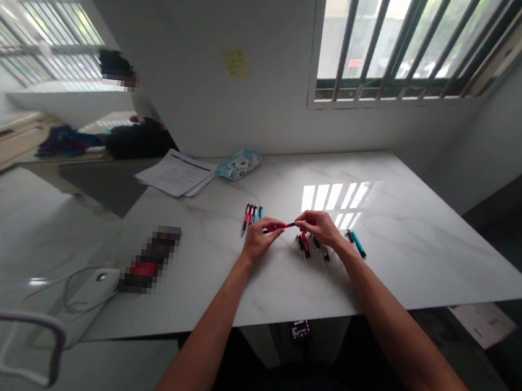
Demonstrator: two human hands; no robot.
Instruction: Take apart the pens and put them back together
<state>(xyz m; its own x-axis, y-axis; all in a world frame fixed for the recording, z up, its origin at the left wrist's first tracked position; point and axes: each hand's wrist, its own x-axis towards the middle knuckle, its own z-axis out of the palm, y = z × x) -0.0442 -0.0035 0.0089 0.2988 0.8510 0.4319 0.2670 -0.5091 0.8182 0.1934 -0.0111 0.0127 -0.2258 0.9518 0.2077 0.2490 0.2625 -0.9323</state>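
Observation:
A red and black pen (pixel 288 225) is held level between my two hands above the white marbled table (pixel 214 290). My left hand (pixel 261 236) pinches its left part, and my right hand (pixel 317 226) has its fingers closed on the right end. Just beyond my left hand, several pens (pixel 250 213) in red, black and blue lie side by side. Red and black pen parts (pixel 305 244) rest below my right hand, with dark pieces (pixel 324 252) near them. Blue pen parts (pixel 357 243) lie to the right of my right wrist.
A blue and white soft packet (pixel 239 165) and printed papers (pixel 177 173) lie at the back. A white power strip (pixel 92 293) with a cable sits front left, beside a pixelated dark and red object (pixel 150 261). Another person (pixel 142 121) is visible at the far left.

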